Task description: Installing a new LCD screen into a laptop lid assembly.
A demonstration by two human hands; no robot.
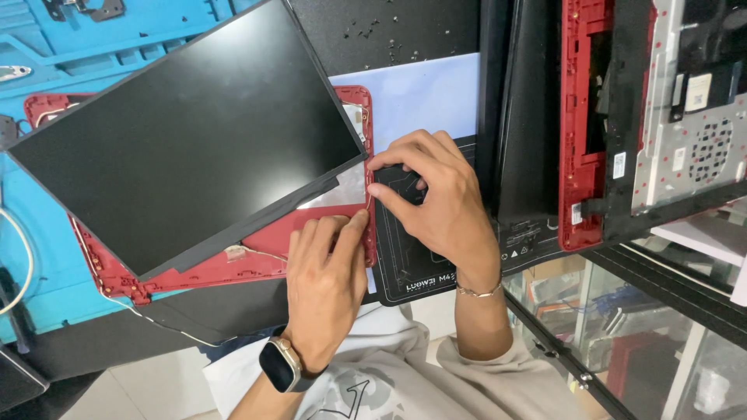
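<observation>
Here, both hands pinch red lid [233, 268] edge: left hand [323, 284] fingertips down, right hand [436, 198] curled.

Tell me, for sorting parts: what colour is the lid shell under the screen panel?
Red lid shell, clearest in the head view.

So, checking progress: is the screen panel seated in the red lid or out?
Out: the panel lies skewed across the red lid, with its corner overhanging.

Both forearms are bare, the left hand [323, 272] wearing just behind it a smartwatch [280, 364] with a dark rectangular face, pale metal case and dark strap, the right hand [436, 198] a thin metal bracelet [478, 292] at the wrist, above a light grey shirt [389, 373] with dark print.
</observation>
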